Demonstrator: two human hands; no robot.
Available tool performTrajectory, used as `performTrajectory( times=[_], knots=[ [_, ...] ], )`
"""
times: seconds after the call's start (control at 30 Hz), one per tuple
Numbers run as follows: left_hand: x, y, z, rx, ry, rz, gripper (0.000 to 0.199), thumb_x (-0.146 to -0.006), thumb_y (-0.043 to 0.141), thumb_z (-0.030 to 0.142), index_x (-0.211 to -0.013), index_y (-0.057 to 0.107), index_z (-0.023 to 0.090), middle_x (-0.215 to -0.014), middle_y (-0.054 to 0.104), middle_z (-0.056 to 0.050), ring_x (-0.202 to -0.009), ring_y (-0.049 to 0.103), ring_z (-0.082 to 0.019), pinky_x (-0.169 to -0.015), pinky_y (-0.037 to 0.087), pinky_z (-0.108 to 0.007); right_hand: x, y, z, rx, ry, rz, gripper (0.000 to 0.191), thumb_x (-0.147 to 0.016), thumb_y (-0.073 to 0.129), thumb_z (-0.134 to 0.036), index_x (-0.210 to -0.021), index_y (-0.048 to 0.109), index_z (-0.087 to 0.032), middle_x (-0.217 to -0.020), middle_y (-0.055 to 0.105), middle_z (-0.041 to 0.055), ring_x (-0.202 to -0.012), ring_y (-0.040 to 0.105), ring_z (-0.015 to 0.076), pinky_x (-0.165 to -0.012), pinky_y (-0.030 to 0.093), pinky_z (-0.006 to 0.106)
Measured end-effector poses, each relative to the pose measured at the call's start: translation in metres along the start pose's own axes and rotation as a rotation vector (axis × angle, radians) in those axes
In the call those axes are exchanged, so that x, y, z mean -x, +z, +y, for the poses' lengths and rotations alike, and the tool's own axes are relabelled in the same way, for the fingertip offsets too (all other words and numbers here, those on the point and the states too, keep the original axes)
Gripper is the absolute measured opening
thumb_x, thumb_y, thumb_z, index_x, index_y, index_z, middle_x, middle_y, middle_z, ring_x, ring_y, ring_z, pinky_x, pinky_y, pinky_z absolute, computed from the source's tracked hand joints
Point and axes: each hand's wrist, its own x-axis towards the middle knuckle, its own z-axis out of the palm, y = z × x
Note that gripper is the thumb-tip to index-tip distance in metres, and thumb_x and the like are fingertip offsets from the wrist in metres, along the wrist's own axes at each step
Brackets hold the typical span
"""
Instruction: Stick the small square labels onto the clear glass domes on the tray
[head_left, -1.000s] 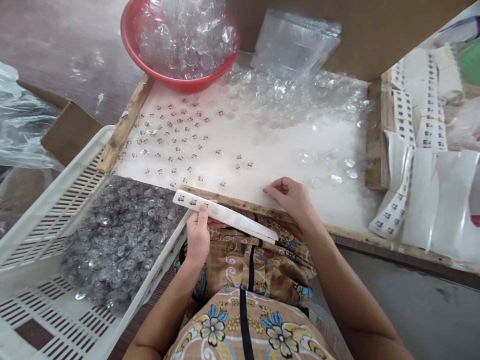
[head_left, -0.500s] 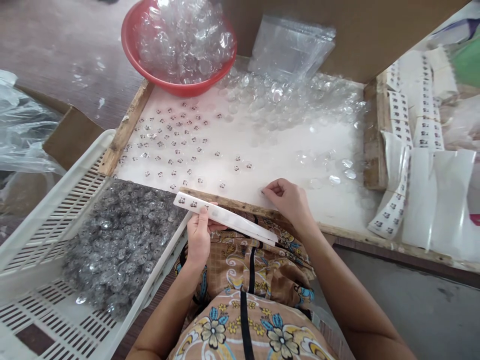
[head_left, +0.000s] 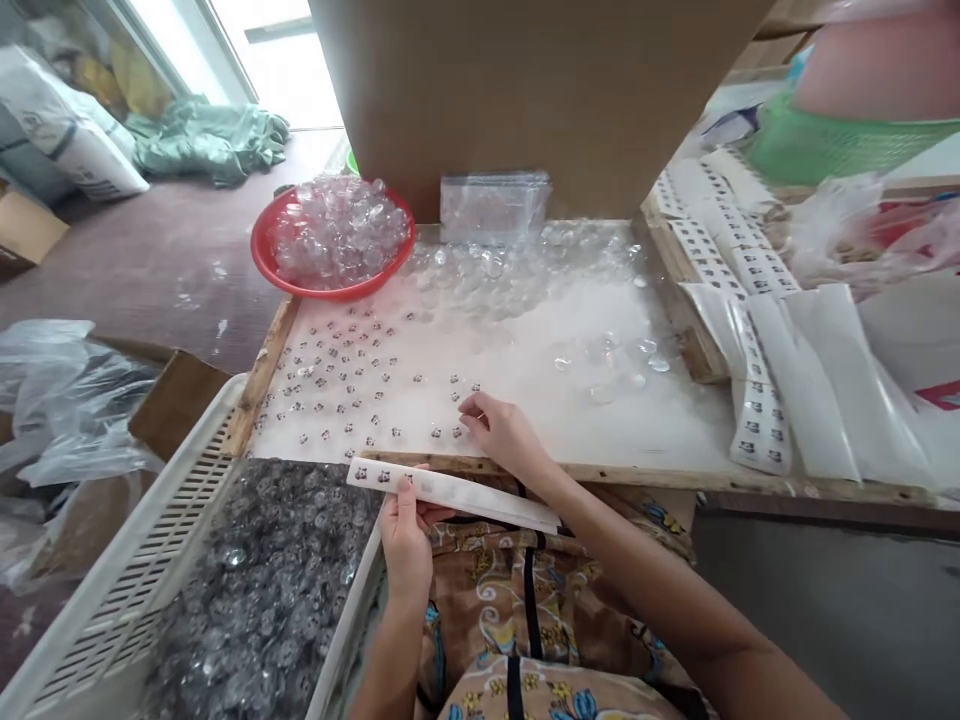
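My left hand (head_left: 407,530) pinches a white strip of stickers (head_left: 465,492) between thumb and fingers, just in front of the board's wooden front edge. Small dark panda-like prints show at the strip's left end. Over the white board (head_left: 525,370), my right hand (head_left: 501,432) has its thumb and fingertips drawn together; whatever lies between them is hidden. Clear discs with the same print (head_left: 436,432) lie beside those fingertips and spread across the board's left side. Plain clear discs (head_left: 600,350) are scattered on the right side, with a heap of them along the back.
A red basin (head_left: 330,292) heaped with clear discs stands at the back left. A white basket (head_left: 150,560) of printed discs sits front left. Bundled sticker strips (head_left: 761,400) lie right of a wooden rail (head_left: 701,350). Behind the board rises a cardboard panel (head_left: 525,100) with a clear bag (head_left: 491,205).
My right hand has moved left along the board, from a lone disc to the printed ones. The left hand keeps hold of the strip. The view has tilted up.
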Motion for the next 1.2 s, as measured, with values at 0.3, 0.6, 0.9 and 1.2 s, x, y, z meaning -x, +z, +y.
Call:
performTrajectory(
  times=[0.3, 0.6, 0.9, 1.2],
  knots=[
    [0.0, 0.011, 0.004, -0.095, 0.055, -0.044, 0.055, -0.083, 0.064, 0.062, -0.106, 0.07, 0.013, -0.083, 0.075, -0.009, -0.076, 0.073, -0.024, -0.067, 0.06, -0.032, 0.02, -0.02, -0.048, -0.285, -0.097, -0.292, 0.016, -0.084, 0.065, -0.03, -0.096, 0.067, -0.019, -0.089, 0.072, 0.0048, -0.076, 0.065, 0.0157, -0.067, 0.05, 0.028],
    [0.0, 0.004, 0.0, -0.081, -0.023, -0.104, 0.059, -0.082, 0.065, 0.064, -0.109, 0.071, 0.012, -0.087, 0.074, -0.013, -0.09, 0.072, -0.032, -0.073, 0.061, -0.038, 0.025, 0.011, -0.066, -0.243, -0.159, -0.386, 0.016, -0.073, 0.062, -0.008, -0.082, 0.066, -0.021, -0.079, 0.065, 0.0013, -0.07, 0.058, 0.0148, -0.061, 0.043, 0.025],
    [0.004, 0.004, 0.0, -0.062, 0.046, -0.35, 0.056, -0.076, 0.08, 0.042, -0.125, 0.067, 0.016, -0.116, 0.072, -0.014, -0.115, 0.064, -0.035, -0.098, 0.052, -0.044, 0.032, 0.01, -0.054, -0.168, -0.108, -0.309, 0.009, -0.082, 0.06, -0.012, -0.083, 0.062, -0.021, -0.082, 0.066, 0.0015, -0.073, 0.059, 0.0159, -0.066, 0.043, 0.027],
    [-0.001, 0.006, 0.001, -0.129, 0.073, -0.177, 0.045, -0.077, 0.079, 0.041, -0.112, 0.07, 0.013, -0.108, 0.075, -0.013, -0.105, 0.069, -0.031, -0.092, 0.055, -0.04, 0.039, 0.008, -0.047, -0.267, -0.369, -0.05, 0.012, -0.087, 0.055, -0.014, -0.079, 0.06, -0.022, -0.093, 0.065, 0.0062, -0.087, 0.06, 0.0179, -0.075, 0.048, 0.029]
  ],
)
